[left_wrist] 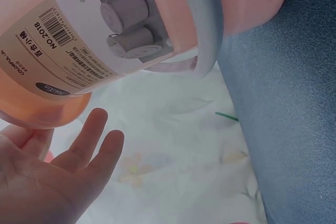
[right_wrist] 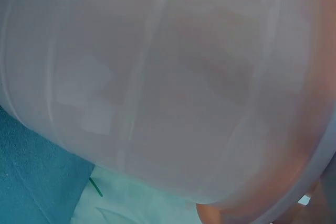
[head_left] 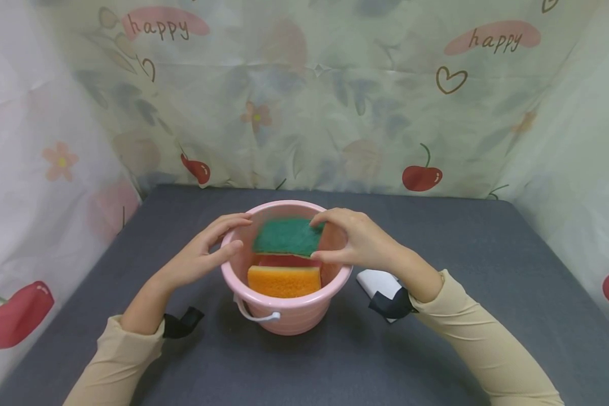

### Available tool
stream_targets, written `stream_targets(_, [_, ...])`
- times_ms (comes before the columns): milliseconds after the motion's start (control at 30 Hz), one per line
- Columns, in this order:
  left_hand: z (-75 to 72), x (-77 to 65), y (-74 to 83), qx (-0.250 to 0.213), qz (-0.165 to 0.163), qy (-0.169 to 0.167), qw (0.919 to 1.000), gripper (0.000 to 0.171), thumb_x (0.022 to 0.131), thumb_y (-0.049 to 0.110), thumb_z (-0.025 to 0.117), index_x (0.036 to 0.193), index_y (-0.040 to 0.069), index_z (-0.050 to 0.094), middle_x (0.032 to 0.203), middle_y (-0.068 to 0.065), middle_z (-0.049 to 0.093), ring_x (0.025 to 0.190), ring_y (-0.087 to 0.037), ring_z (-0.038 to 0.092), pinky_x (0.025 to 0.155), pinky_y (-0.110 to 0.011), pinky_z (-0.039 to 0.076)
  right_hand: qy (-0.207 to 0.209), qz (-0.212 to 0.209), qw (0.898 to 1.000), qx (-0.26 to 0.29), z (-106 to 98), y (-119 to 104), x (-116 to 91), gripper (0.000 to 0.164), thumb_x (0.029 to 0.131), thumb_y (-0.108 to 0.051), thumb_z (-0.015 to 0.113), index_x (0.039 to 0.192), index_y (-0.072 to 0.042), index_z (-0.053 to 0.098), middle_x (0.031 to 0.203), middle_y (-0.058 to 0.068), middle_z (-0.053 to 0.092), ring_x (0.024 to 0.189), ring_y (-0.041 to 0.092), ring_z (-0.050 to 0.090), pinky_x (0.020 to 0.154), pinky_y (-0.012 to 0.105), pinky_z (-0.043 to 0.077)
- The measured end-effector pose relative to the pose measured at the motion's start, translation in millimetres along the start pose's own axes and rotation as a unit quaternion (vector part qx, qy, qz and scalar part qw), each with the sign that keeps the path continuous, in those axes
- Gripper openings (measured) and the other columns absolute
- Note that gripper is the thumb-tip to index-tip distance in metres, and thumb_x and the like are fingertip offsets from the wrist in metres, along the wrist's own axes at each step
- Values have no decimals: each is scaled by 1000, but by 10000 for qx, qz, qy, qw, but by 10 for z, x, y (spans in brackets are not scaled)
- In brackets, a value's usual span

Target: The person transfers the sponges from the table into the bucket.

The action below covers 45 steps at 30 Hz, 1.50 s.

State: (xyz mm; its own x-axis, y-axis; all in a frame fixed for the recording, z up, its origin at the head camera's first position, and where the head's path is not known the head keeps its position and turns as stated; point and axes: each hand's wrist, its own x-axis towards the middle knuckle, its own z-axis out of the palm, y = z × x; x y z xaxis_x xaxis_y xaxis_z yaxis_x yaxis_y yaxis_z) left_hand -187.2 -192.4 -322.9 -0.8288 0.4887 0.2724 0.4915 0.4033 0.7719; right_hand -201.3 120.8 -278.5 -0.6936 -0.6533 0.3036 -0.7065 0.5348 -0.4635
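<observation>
A pink bucket (head_left: 290,307) stands on the dark table with sponges inside. An orange sponge (head_left: 284,282) sits at the near side of the bucket. Behind it, a sponge with a green scouring face (head_left: 286,237) lies tilted towards the far wall, its upper edge blurred. My right hand (head_left: 352,237) reaches over the right rim and holds the green-faced sponge at its right end, between thumb and fingers. My left hand (head_left: 208,251) is at the left rim, its fingers relaxed; the left wrist view shows that hand (left_wrist: 58,171) beside the bucket's label (left_wrist: 58,40).
Something red shows between the two sponges, mostly hidden. A white bucket handle (head_left: 259,317) hangs at the front left. Right of the bucket, a white object (head_left: 378,283) is partly covered by the black wrist strap (head_left: 392,305). Patterned cloth (head_left: 314,113) walls the table's back and sides.
</observation>
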Motion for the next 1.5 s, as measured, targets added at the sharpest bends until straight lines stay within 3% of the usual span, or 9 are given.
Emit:
stream_targets(133, [0,-5,0,-6,30,-16,10000,40,95,14,50,135,11,45,147,-6,35,133,-24,33,100,-9,30,-55,-60,10000,49,-13,-12,-9,51,75,-28,78,119,-10,60,121,4,61,114,24,52,96,47,43])
stream_targets(200, [-1,-7,1,-16,36,-19,10000,40,95,15,50,135,11,45,147,-6,35,133,-25,32,99,-6,29,-6,-127,9999,65,-12,-2,-14,48,75,-26,77,118,-10,60,121,4,61,113,23,52,95,46,44])
stream_targets(400, [-2,-9,6,-4,17,-19,10000,40,95,15,50,135,12,45,147,-5,35,134,-24,32,99,-7,30,258,-319,9991,122,-21,45,-45,40,78,-20,75,114,-9,62,115,4,63,106,22,56,89,40,49])
stream_targets(633, [-3,-8,10,17,9,-17,10000,40,95,15,50,135,12,45,148,-5,34,134,-24,32,100,-8,30,586,-323,9977,99,-108,116,-120,33,80,-17,72,111,-8,63,111,4,65,104,18,58,89,40,49])
stream_targets(867, [1,-12,5,64,-14,-16,10000,40,95,15,50,135,13,45,147,-5,35,133,-24,32,106,-50,33,662,190,9976,-51,-173,258,-244,32,83,-20,70,113,-11,63,112,4,65,107,20,58,92,43,47])
stream_targets(1100, [2,-17,0,66,-21,2,10000,40,95,15,50,135,14,45,147,-5,35,133,-23,32,102,-13,31,714,627,9953,-185,-217,429,-384,34,83,-20,69,115,-11,61,115,6,63,110,24,57,93,46,46])
stream_targets(1300, [2,-13,4,77,-43,-9,10000,40,96,15,50,135,14,45,147,-4,35,134,-23,32,107,-43,32,723,936,9925,-301,-218,626,-504,34,84,-20,69,115,-10,61,115,7,63,110,26,58,93,47,45])
stream_targets(1333, [3,-12,3,76,-43,-9,10000,40,96,16,50,135,14,45,147,-4,35,134,-23,32,108,-43,32,712,993,9920,-329,-214,665,-525,33,85,-20,68,115,-10,61,114,8,63,110,26,58,93,47,45])
stream_targets(1500, [1,-9,-3,58,-25,-6,10000,40,96,16,50,135,14,46,148,-4,35,134,-23,32,104,-16,31,629,1314,9885,-400,-193,865,-627,33,86,-19,66,116,-7,60,114,11,63,109,30,57,93,49,44])
